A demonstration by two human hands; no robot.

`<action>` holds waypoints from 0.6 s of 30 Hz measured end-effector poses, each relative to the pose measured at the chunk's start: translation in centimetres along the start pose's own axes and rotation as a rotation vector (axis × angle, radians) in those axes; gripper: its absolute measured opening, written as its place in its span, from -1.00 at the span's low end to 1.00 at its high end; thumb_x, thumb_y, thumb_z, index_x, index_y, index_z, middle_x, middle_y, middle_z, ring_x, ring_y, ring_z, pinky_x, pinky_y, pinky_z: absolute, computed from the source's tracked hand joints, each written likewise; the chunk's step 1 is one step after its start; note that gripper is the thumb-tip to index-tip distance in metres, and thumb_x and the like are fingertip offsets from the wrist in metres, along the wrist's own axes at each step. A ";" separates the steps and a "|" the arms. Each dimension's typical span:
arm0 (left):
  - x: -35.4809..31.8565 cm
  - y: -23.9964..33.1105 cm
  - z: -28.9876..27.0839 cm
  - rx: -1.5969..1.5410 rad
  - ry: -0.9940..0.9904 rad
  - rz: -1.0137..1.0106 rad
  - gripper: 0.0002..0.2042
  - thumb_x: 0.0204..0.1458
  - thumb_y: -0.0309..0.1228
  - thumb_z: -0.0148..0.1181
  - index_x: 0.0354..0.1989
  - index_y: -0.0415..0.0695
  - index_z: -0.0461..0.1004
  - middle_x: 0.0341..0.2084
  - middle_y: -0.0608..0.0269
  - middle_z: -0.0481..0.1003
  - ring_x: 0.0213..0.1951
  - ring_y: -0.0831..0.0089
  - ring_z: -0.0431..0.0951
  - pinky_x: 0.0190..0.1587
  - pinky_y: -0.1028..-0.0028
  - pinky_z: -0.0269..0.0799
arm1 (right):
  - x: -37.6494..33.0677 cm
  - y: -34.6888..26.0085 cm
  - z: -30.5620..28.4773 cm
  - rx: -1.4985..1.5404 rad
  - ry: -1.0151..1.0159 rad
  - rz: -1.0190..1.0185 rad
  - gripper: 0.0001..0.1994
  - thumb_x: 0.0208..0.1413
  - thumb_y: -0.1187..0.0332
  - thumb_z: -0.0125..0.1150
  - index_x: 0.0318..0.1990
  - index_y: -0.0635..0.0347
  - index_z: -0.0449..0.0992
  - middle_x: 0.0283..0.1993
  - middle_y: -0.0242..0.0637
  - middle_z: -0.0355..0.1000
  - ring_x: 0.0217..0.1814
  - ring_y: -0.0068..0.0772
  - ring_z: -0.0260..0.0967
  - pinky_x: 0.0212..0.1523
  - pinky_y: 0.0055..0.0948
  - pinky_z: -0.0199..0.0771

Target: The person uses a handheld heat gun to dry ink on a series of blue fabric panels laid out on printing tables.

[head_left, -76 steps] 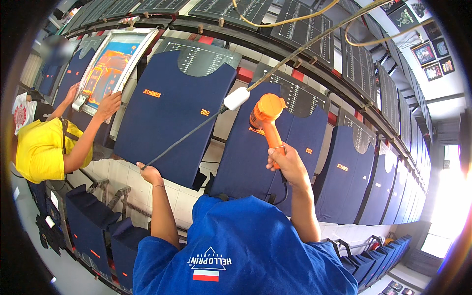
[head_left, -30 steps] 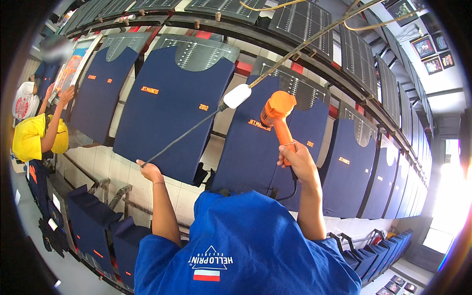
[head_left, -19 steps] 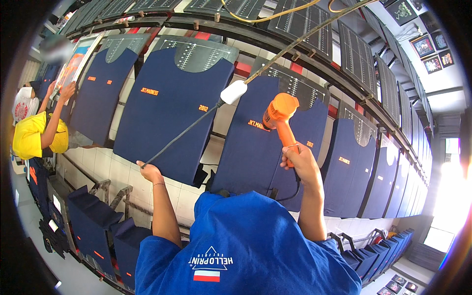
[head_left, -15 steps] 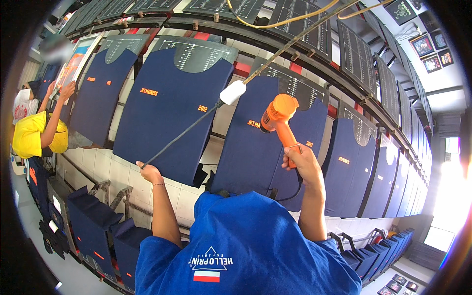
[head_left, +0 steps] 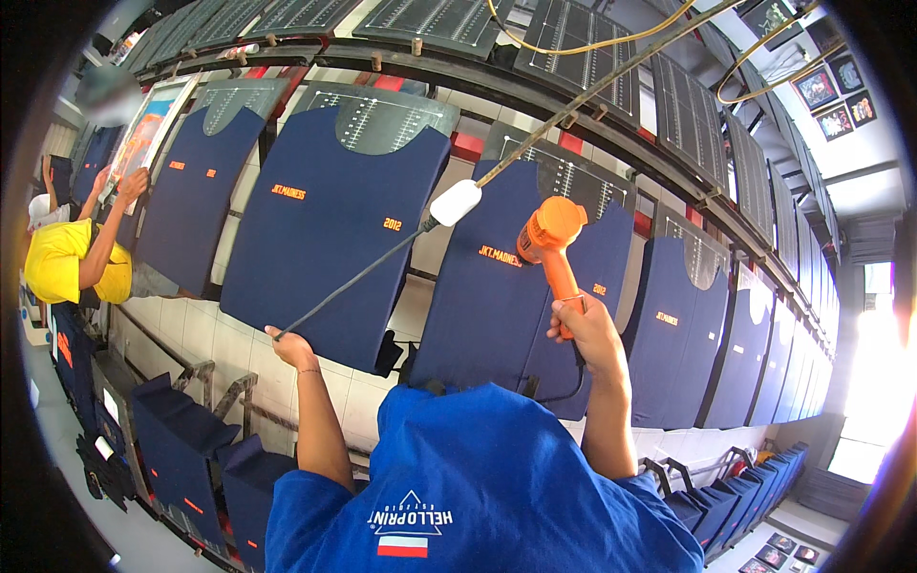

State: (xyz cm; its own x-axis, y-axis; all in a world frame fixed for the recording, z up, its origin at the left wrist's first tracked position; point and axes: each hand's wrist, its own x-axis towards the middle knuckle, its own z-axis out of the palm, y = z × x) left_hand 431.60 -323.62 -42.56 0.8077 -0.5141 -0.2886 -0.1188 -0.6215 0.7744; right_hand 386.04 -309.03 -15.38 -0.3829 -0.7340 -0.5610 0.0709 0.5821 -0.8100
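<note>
My right hand (head_left: 589, 334) grips the handle of an orange heat gun (head_left: 556, 226). Its nozzle points left, above the small orange print on the chest of a navy shirt (head_left: 478, 315) stretched over a dark board. The fingers of my left hand (head_left: 294, 351) are closed round a dark cord (head_left: 349, 282), at the lower edge of another navy shirt (head_left: 330, 234). That cord rises to a white plug connector (head_left: 456, 202) on a long slanting line. A thin black cord loops down below the heat gun's handle.
Further boards with navy shirts (head_left: 673, 325) run right, and bare marked boards (head_left: 578, 57) stand beyond a dark rail. A person in a yellow shirt (head_left: 72, 258) works at a framed screen (head_left: 148, 134) on the left. A yellow cable (head_left: 573, 50) hangs overhead.
The heat gun has shifted slightly right relative to the print, so more lettering shows. The whole view has moved a little, and the overhead cable has swung.
</note>
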 end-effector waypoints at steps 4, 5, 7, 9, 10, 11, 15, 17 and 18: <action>-0.7 0.6 0.0 -0.043 0.013 -0.014 -0.27 0.37 0.07 -0.31 -0.01 -0.55 0.46 -0.05 -0.33 0.52 -0.01 -0.12 0.53 0.12 0.17 0.38 | 0.0 -0.2 -0.9 0.033 -0.016 0.016 -0.76 0.23 0.25 0.20 -0.17 0.27 0.44 -0.43 -0.35 0.43 -0.44 -0.54 0.45 -0.41 -0.55 0.44; -0.7 0.6 0.1 -0.041 0.014 -0.003 -0.27 0.37 0.07 -0.31 0.00 -0.55 0.45 -0.04 -0.33 0.52 0.00 -0.11 0.53 0.12 0.17 0.38 | 0.0 0.0 -0.6 0.031 -0.002 0.007 -0.76 0.22 0.25 0.20 -0.17 0.28 0.44 -0.43 -0.35 0.43 -0.44 -0.54 0.44 -0.41 -0.56 0.44; -0.6 0.5 0.2 -0.042 0.006 0.002 -0.27 0.37 0.07 -0.30 0.02 -0.55 0.44 -0.02 -0.33 0.51 0.01 -0.10 0.52 0.13 0.18 0.37 | 0.0 0.4 0.0 0.026 0.026 -0.010 -0.75 0.21 0.25 0.22 -0.17 0.28 0.45 -0.43 -0.35 0.43 -0.45 -0.54 0.44 -0.42 -0.56 0.43; 0.3 -0.2 0.1 -0.050 -0.005 -0.016 -0.27 0.37 0.07 -0.29 0.05 -0.55 0.43 0.00 -0.33 0.50 0.03 -0.09 0.52 0.15 0.19 0.36 | 0.1 -0.1 -0.7 0.022 0.004 0.025 -0.76 0.21 0.26 0.22 -0.18 0.28 0.45 -0.44 -0.35 0.43 -0.45 -0.54 0.44 -0.41 -0.56 0.43; 0.7 -0.7 0.0 -0.043 -0.008 -0.030 -0.27 0.37 0.07 -0.29 0.06 -0.55 0.42 0.01 -0.33 0.49 0.03 -0.09 0.51 0.15 0.20 0.36 | 0.1 -0.2 -0.9 0.020 -0.008 0.042 -0.76 0.21 0.26 0.22 -0.18 0.28 0.45 -0.44 -0.35 0.43 -0.45 -0.54 0.44 -0.41 -0.57 0.43; 0.7 -0.6 0.1 -0.036 -0.014 -0.042 -0.27 0.37 0.07 -0.29 0.07 -0.54 0.42 0.02 -0.33 0.49 0.04 -0.09 0.51 0.16 0.20 0.36 | 0.0 -0.1 -0.7 0.024 0.008 0.019 -0.76 0.21 0.26 0.22 -0.18 0.28 0.45 -0.44 -0.35 0.43 -0.45 -0.54 0.44 -0.41 -0.56 0.43; 0.4 -0.4 0.1 -0.021 -0.030 -0.054 -0.27 0.36 0.08 -0.30 0.08 -0.54 0.42 0.05 -0.33 0.48 0.06 -0.09 0.50 0.18 0.20 0.35 | -0.1 0.5 -0.4 0.042 0.019 -0.016 -0.76 0.21 0.26 0.22 -0.20 0.28 0.45 -0.43 -0.36 0.43 -0.45 -0.54 0.44 -0.41 -0.57 0.44; 0.5 -0.6 0.3 -0.023 -0.016 -0.034 -0.27 0.36 0.08 -0.30 0.07 -0.54 0.42 0.04 -0.34 0.48 0.06 -0.10 0.51 0.18 0.20 0.34 | -0.3 0.2 -1.1 0.060 0.000 0.006 -0.76 0.21 0.25 0.22 -0.20 0.27 0.45 -0.43 -0.36 0.43 -0.45 -0.55 0.44 -0.41 -0.57 0.44; 0.7 -0.6 0.3 -0.025 -0.010 -0.022 -0.26 0.36 0.08 -0.31 0.07 -0.54 0.42 0.04 -0.34 0.48 0.06 -0.11 0.51 0.19 0.19 0.34 | -0.5 0.2 -0.9 0.054 0.017 -0.008 -0.76 0.20 0.24 0.22 -0.20 0.26 0.45 -0.43 -0.36 0.43 -0.45 -0.55 0.44 -0.41 -0.57 0.44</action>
State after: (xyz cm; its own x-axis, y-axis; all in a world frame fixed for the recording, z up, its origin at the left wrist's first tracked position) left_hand 432.07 -323.82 -43.44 0.8043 -0.5061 -0.3114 -0.0863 -0.6180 0.7814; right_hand 385.43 -308.26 -15.16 -0.3989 -0.7325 -0.5516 0.1171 0.5559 -0.8229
